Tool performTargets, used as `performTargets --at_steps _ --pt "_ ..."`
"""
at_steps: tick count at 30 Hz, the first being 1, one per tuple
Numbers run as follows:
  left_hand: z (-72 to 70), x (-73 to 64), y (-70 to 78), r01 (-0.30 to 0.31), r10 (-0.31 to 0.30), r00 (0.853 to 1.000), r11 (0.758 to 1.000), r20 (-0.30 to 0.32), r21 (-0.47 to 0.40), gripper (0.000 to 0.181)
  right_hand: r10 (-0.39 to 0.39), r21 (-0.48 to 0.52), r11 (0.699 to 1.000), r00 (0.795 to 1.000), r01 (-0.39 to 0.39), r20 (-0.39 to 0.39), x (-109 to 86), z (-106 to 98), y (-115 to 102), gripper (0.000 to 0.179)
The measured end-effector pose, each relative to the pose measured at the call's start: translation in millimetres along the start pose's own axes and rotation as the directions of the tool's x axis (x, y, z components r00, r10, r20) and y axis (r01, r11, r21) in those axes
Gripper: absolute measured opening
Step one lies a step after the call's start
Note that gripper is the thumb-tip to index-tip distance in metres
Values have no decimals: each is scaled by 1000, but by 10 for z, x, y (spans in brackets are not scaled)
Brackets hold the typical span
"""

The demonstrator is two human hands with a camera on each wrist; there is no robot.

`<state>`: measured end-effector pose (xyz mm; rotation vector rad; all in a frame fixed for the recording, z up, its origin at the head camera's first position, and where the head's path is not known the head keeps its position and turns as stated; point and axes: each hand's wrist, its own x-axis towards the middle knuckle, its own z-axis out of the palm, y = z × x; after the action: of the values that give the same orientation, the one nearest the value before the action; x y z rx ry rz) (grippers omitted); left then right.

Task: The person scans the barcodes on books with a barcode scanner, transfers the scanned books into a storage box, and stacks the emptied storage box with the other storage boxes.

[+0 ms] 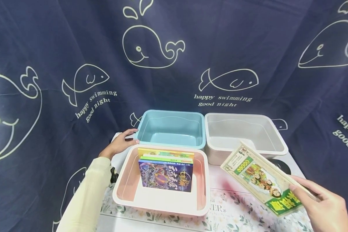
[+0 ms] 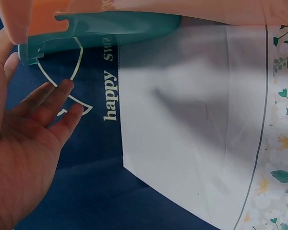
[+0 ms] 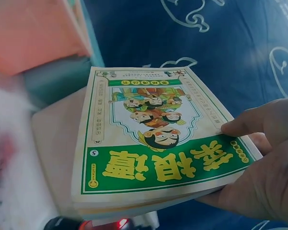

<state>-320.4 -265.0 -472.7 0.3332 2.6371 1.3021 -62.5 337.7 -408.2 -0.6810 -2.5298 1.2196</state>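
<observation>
- Lower right: your right hand [image 1: 326, 203] pinches the green-and-cream book [image 1: 262, 180], tilted; keep pages clamped.
- Lower centre: pink bin [image 1: 165, 201] holds standing books [image 1: 165, 175]; avoid knocking them.
- Centre left: your left hand [image 1: 123, 143], fingers loosely spread, at blue bin [image 1: 174, 124]; don't push.
- Right of centre: gray bin [image 1: 237, 127]; mind its rim.

Three bins [image 1: 162, 208]; at least four books [image 1: 166, 175], exact number unclear; one left grip [image 1: 120, 145], one right grip [image 1: 326, 204]; one bench [image 1: 124, 224]; one curtain [image 1: 168, 82].

Left arm [image 1: 85, 193] extended, left hand [image 1: 121, 143] at table's [image 1: 127, 225] far left corner, fingers loosely bent, right hand [image 1: 326, 201] pinching near right edge
</observation>
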Motion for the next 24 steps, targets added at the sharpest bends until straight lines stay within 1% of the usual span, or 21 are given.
performTargets --at_steps 4,7,12,17,24 --pt "-5 4 -10 -1 1 1000 1000 -3 -2 65 78 55 995 997 -78 3 -11 76 122 34" --pt "-1 4 -13 -4 4 1000 1000 -3 0 65 153 93 984 988 -153 9 -5 157 212 30" --pt "6 0 -6 -9 9 1000 1000 -3 4 64 226 153 963 974 -221 -16 15 296 389 27" --pt "8 8 -6 -18 18 1000 1000 -5 8 63 221 179 962 973 -207 -64 16 399 593 23" --pt "7 11 -34 -24 24 1000 1000 -4 3 63 260 207 949 961 -238 -89 41 531 831 25"
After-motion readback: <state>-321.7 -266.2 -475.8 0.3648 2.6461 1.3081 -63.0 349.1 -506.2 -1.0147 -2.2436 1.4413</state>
